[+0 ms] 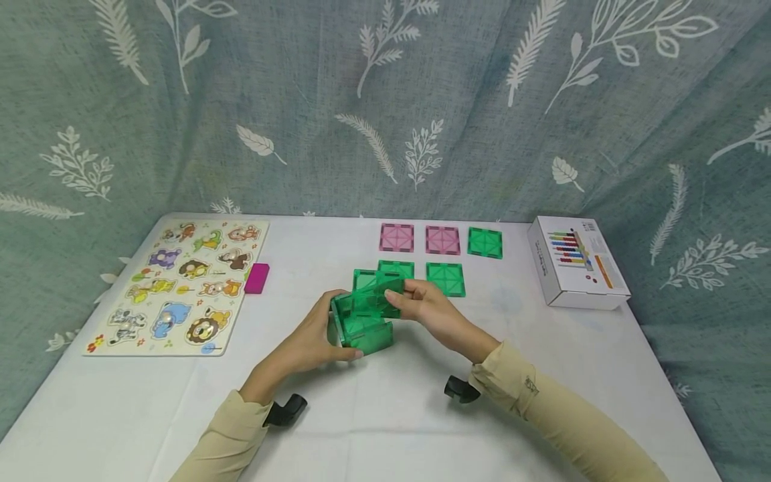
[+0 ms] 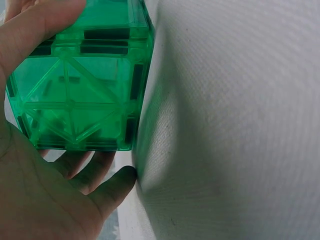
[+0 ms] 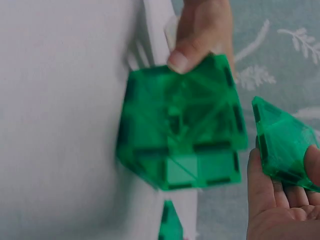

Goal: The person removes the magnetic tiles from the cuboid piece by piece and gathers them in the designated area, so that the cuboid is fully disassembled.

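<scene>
My left hand (image 1: pixel 310 338) grips a box shape built from green see-through magnetic tiles (image 1: pixel 372 340), thumb on the near side and fingers around the far left side. In the left wrist view, one tile wall (image 2: pixel 70 106) with a cross-ribbed pattern and dark edge magnets faces the palm. My right hand (image 1: pixel 436 314) pinches a single green magnetic tile (image 3: pixel 282 137) between thumb and fingers. In the head view that tile overlaps the box's upper right part; the right wrist view shows a gap between it and the box.
Two pink tiles (image 1: pixel 396 238) and several green tiles (image 1: pixel 446 278) lie flat behind the hands. An animal puzzle board (image 1: pixel 181 314) sits at left, a magenta block (image 1: pixel 257 278) at its right edge. At right stands a white printed box (image 1: pixel 584 268); a leaf-patterned curtain (image 1: pixel 301 134) hangs behind.
</scene>
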The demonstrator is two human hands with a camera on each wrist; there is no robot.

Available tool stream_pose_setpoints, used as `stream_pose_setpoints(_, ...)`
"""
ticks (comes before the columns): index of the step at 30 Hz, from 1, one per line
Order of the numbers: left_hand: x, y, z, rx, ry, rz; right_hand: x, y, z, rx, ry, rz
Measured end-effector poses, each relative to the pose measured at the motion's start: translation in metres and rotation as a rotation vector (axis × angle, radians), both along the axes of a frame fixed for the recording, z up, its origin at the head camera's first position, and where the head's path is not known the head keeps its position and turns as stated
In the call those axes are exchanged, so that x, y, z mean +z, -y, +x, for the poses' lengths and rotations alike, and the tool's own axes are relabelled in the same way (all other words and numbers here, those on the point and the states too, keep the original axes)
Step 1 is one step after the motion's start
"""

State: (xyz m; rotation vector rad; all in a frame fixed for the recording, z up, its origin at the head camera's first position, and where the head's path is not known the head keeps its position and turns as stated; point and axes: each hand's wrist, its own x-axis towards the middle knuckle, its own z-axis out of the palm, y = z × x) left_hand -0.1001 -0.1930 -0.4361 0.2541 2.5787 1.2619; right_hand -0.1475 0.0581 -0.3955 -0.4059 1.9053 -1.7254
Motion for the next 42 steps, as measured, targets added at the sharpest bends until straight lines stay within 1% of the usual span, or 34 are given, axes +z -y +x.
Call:
stream_pose_setpoints(3, -0.001, 0.0, 0.0, -0.006, -0.003, 0.005, 0.001, -0.013, -0.004, -0.061, -0.012, 0.019)
stream_pose_setpoints(5, -0.001, 0.0, -0.001, -0.005, -0.001, 0.001, 0.001, -0.024, -0.009, -0.118, -0.034, 0.039)
stream_pose_setpoints(11, -0.001, 0.001, -0.001, 0.003, 0.025, -0.003, -0.003, -0.059, -0.022, -0.32, -0.067, 0.045)
stream_pose_setpoints(13, -0.002, 0.002, -0.002, -0.003, 0.028, -0.008, -0.006, -0.07, -0.026, -0.381, -0.073, 0.053)
stream_pose_setpoints(15, -0.002, 0.002, -0.001, -0.009, 0.032, -0.013, -0.01, -0.081, -0.03, -0.436, -0.089, 0.083)
stream_pose_setpoints(17, -0.002, 0.003, -0.002, -0.015, 0.033, -0.012, -0.013, -0.09, -0.032, -0.47, -0.124, 0.14)
stream_pose_setpoints(20, -0.002, 0.003, -0.002, -0.027, 0.034, -0.007, -0.019, -0.101, -0.035, -0.48, -0.235, 0.283)
stream_pose_setpoints(24, -0.001, 0.007, -0.002, -0.044, 0.036, -0.004, -0.027, -0.112, -0.039, -0.468, -0.44, 0.487)
stream_pose_setpoints(27, 0.0, 0.008, -0.001, -0.052, 0.047, -0.001, -0.032, -0.121, -0.041, -0.472, -0.55, 0.568)
stream_pose_setpoints(29, 0.0, 0.009, -0.001, -0.061, 0.049, 0.002, -0.036, -0.127, -0.044, -0.477, -0.607, 0.597)
stream_pose_setpoints(34, 0.0, 0.009, -0.001, -0.064, 0.046, 0.03, -0.042, -0.137, -0.05, -0.468, -0.695, 0.615)
stream_pose_setpoints(38, 0.0, 0.01, 0.001, -0.063, 0.059, 0.049, -0.042, -0.14, -0.051, -0.448, -0.712, 0.632)
stream_pose_setpoints(40, 0.0, 0.011, 0.001, -0.065, 0.074, 0.057, -0.042, -0.14, -0.051, -0.424, -0.713, 0.669)
stream_pose_setpoints(42, 0.0, 0.012, 0.003, -0.067, 0.09, 0.067, -0.043, -0.14, -0.051, -0.384, -0.699, 0.716)
